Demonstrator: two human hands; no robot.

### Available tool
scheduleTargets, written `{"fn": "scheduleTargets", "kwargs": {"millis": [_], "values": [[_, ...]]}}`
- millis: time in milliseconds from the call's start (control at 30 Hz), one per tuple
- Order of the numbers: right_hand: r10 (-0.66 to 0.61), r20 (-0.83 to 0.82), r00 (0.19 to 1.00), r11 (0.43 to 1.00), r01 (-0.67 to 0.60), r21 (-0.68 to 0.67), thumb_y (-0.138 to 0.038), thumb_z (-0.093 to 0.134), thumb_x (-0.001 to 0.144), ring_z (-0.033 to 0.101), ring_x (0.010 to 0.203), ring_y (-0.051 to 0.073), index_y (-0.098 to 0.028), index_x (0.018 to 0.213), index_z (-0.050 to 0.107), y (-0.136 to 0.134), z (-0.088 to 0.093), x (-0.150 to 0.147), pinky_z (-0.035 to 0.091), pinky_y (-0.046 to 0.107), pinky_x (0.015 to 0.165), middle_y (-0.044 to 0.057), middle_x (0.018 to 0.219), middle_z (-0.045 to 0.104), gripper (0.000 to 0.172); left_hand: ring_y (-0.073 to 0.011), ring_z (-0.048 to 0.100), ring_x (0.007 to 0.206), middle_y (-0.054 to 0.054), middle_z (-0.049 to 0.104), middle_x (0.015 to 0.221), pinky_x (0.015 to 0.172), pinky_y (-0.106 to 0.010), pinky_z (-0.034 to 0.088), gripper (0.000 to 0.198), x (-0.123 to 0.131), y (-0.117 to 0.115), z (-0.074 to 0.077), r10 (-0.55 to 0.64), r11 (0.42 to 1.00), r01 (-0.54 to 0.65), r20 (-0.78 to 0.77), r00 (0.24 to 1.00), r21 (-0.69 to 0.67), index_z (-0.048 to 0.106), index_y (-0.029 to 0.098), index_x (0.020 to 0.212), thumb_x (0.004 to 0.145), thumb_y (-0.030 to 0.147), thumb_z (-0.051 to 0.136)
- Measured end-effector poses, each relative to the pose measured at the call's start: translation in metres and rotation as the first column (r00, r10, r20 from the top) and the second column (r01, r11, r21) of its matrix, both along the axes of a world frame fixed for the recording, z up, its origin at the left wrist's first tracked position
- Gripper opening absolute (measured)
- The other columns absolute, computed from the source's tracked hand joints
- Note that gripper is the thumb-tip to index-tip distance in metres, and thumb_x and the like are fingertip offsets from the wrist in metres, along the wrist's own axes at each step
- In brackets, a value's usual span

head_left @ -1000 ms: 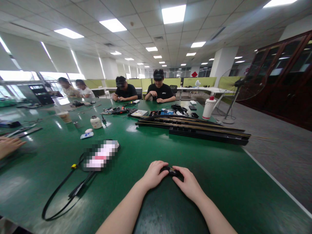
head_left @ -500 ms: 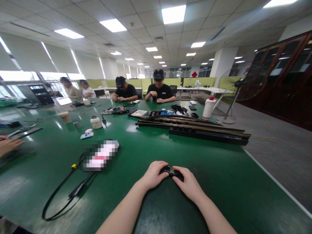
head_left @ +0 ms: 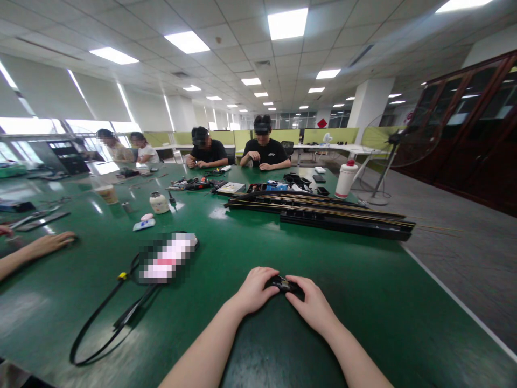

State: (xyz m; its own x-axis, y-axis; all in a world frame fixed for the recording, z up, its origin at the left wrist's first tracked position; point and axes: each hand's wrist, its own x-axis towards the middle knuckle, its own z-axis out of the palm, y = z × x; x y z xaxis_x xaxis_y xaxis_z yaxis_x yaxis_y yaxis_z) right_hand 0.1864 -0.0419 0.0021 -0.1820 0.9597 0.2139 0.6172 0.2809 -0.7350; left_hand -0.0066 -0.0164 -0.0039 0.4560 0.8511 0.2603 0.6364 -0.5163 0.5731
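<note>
Both of my hands rest at the near middle of the green table (head_left: 355,302), around a small rounded black object (head_left: 284,283) with a gold-coloured part showing in its middle. My left hand (head_left: 257,288) grips its left end between thumb and fingers. On the other end, my right hand (head_left: 309,297) holds it the same way. My fingers cover both ends, so the object's exact kind cannot be made out.
A lanyard (head_left: 97,358) with a blurred-out flat item lies to the left. Another person's hand (head_left: 54,243) reaches in at far left. Ahead are long black strips (head_left: 347,224) with thin rods, a white bottle (head_left: 346,180), a small jar (head_left: 159,202) and tools. Several people sit beyond.
At far left, the other person's hand has moved right, further over the table. My hands and the black object show hardly any movement.
</note>
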Motion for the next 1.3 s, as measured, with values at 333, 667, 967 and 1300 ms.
{"fn": "scheduleTargets", "kwargs": {"millis": [333,667,967,1300], "values": [[0.012,-0.003,1.000,1.000,-0.012,0.010,-0.025,0.059,0.072,0.057,0.106,0.024,-0.019,0.106,0.064,-0.0001,0.0001,-0.0002,0.041,0.040,0.096,0.008,0.110,0.066,0.035,-0.0237,0.049,0.112,-0.007,0.058,0.119,0.099,-0.040,0.036,0.039,-0.0007,0.0011,-0.0029,-0.002,1.000,0.002,-0.014,1.000,0.004,0.056,0.021,0.116,0.079,0.030,0.063],[0.031,-0.014,0.999,0.998,-0.030,0.059,-0.028,0.061,0.072,0.057,0.106,0.024,-0.022,0.103,0.065,0.0009,-0.0038,0.0013,0.041,0.041,0.096,0.008,0.110,0.065,0.032,-0.0237,0.051,0.109,-0.006,0.060,0.115,0.098,-0.041,0.036,0.038,-0.0004,0.0000,0.0000,-0.013,1.000,0.013,-0.003,1.000,0.008,0.055,0.023,0.117,0.079,0.027,0.062],[0.025,0.023,0.999,0.999,-0.025,0.037,-0.033,0.058,0.076,0.055,0.109,0.024,-0.022,0.102,0.066,0.0011,-0.0042,0.0003,0.039,0.041,0.097,0.008,0.112,0.063,0.029,-0.0230,0.052,0.108,-0.005,0.060,0.116,0.099,-0.041,0.035,0.038,-0.0004,-0.0004,0.0006,-0.027,1.000,0.027,0.010,1.000,0.012,0.055,0.024,0.116,0.079,0.026,0.063],[0.026,0.023,0.999,0.999,-0.027,0.038,-0.032,0.058,0.077,0.055,0.107,0.024,-0.024,0.095,0.068,0.0005,-0.0038,-0.0006,0.040,0.041,0.096,0.008,0.111,0.064,0.023,-0.0224,0.051,0.108,-0.005,0.061,0.115,0.101,-0.040,0.033,0.041,-0.0009,-0.0001,-0.0005,-0.021,1.000,0.021,0.014,1.000,0.012,0.056,0.022,0.116,0.077,0.025,0.067]]}}
